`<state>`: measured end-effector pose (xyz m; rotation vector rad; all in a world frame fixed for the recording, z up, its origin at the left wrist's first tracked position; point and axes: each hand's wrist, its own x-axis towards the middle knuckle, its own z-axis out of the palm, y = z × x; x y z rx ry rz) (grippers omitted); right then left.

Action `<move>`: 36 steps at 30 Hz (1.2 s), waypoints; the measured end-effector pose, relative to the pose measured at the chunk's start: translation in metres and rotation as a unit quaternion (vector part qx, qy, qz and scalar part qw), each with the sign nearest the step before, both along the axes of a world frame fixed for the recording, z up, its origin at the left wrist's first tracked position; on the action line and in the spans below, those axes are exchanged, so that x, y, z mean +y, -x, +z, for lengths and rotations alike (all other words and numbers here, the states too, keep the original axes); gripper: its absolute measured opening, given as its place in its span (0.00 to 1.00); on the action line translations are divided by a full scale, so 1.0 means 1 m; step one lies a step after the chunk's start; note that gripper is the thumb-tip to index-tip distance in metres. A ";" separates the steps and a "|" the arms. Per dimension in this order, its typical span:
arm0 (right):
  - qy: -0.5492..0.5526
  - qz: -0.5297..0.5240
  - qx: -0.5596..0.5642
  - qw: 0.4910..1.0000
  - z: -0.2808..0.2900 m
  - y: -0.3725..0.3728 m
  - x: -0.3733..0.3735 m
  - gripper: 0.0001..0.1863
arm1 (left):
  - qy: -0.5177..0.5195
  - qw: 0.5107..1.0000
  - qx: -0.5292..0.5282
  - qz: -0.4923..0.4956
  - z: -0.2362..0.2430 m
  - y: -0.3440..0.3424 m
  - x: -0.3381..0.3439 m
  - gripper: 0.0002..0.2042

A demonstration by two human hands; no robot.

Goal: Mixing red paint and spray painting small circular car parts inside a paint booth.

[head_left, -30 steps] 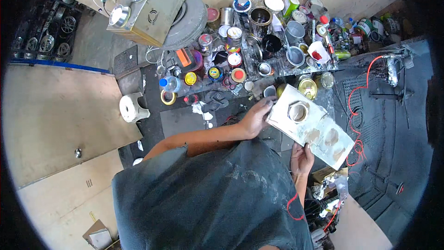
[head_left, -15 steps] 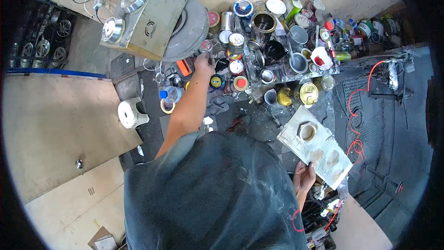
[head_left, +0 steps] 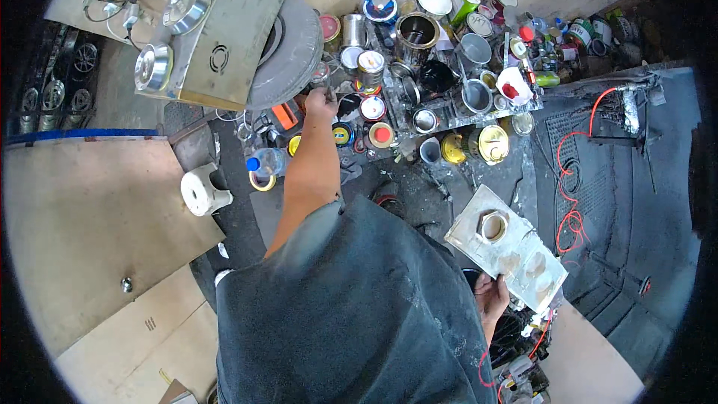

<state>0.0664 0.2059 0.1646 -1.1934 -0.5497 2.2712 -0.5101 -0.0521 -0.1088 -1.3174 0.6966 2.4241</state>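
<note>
My left arm stretches forward to the back of the cluttered work area. There my left hand (head_left: 321,102) is closed at a small clear jar (head_left: 320,73) beside the grey tyre (head_left: 293,67); its fingertips are partly hidden. At the lower right, my right hand (head_left: 492,298) grips the near edge of a flat, pale board (head_left: 475,228). On that board sits a hexagonal ring-like piece (head_left: 492,227) with a pale middle. Beige smears mark the board's nearer half.
Paint cans (head_left: 370,67) and cups crowd the back. A water bottle (head_left: 267,161) and an orange block (head_left: 285,116) lie left of my forearm. A white stool (head_left: 203,190) stands at the left. A red hose (head_left: 574,179) coils on the right.
The view has shifted slightly, so the bench things sit further left. My left hand stays by the clear jar, and my right hand still holds the board.
</note>
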 end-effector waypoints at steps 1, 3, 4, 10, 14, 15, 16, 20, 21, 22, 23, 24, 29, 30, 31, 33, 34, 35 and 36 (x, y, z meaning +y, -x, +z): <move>0.007 0.010 0.009 1.000 0.001 0.001 0.000 0.20 | 0.011 1.000 0.008 0.006 0.002 -0.002 0.001 0.05; -0.001 0.019 0.011 1.000 0.001 0.002 -0.001 0.19 | -0.010 1.000 -0.010 0.013 0.011 -0.006 0.001 0.06; 0.006 0.026 0.019 0.999 0.000 0.003 -0.002 0.19 | -0.015 1.000 0.022 0.010 0.017 -0.009 0.001 0.06; -0.006 0.038 0.000 0.999 -0.011 0.011 0.001 0.18 | 0.041 0.994 0.072 -0.076 0.076 -0.047 0.003 0.03; 0.011 0.060 0.025 0.998 -0.017 0.018 0.007 0.20 | 0.085 0.959 0.221 -0.155 0.131 -0.091 0.002 0.05; 0.008 0.081 0.056 0.995 -0.017 0.019 0.009 0.20 | 0.084 0.945 0.247 -0.199 0.146 -0.105 0.000 0.07; 0.005 0.099 0.072 0.992 -0.017 0.020 0.010 0.20 | 0.080 0.934 0.265 -0.227 0.162 -0.120 -0.002 0.09; -0.004 0.148 0.105 0.983 -0.010 0.022 0.011 0.19 | -0.053 0.897 0.321 -0.299 0.225 -0.183 -0.005 0.12; -0.013 0.142 0.068 0.987 -0.008 0.021 0.009 0.17 | -0.049 0.892 0.337 -0.297 0.238 -0.199 -0.006 0.12; -0.007 0.140 0.122 0.983 -0.007 0.020 0.006 0.20 | -0.061 0.879 0.345 -0.324 0.250 -0.216 -0.005 0.13; -0.005 0.139 0.133 0.981 -0.005 0.017 0.004 0.20 | -0.083 0.861 0.354 -0.355 0.260 -0.231 -0.004 0.14; -0.009 0.149 0.132 0.980 -0.003 0.012 0.000 0.20 | -0.107 0.839 0.370 -0.384 0.271 -0.243 -0.001 0.16; -0.003 0.155 0.104 0.982 -0.003 -0.026 -0.015 0.20 | -0.076 0.785 0.416 -0.454 0.315 -0.316 0.012 0.17; 0.005 0.152 0.105 0.983 -0.005 -0.036 -0.018 0.21 | -0.067 0.769 0.421 -0.476 0.323 -0.331 0.014 0.18; 0.003 0.158 0.119 0.980 -0.009 -0.046 -0.021 0.22 | -0.060 0.752 0.425 -0.500 0.331 -0.346 0.018 0.19; 0.003 0.172 0.078 0.982 -0.017 -0.063 -0.028 0.21 | -0.053 0.709 0.398 -0.580 0.346 -0.372 0.028 0.20; 0.003 0.193 0.116 0.974 -0.020 -0.071 -0.031 0.20 | -0.055 0.658 0.416 -0.625 0.352 -0.384 0.035 0.21; 0.014 0.207 0.109 0.972 -0.023 -0.080 -0.035 0.20 | -0.044 0.606 0.417 -0.676 0.358 -0.394 0.038 0.22; 0.013 0.203 0.119 0.972 -0.024 -0.088 -0.040 0.20 | -0.043 0.605 0.416 -0.677 0.361 -0.404 0.045 0.22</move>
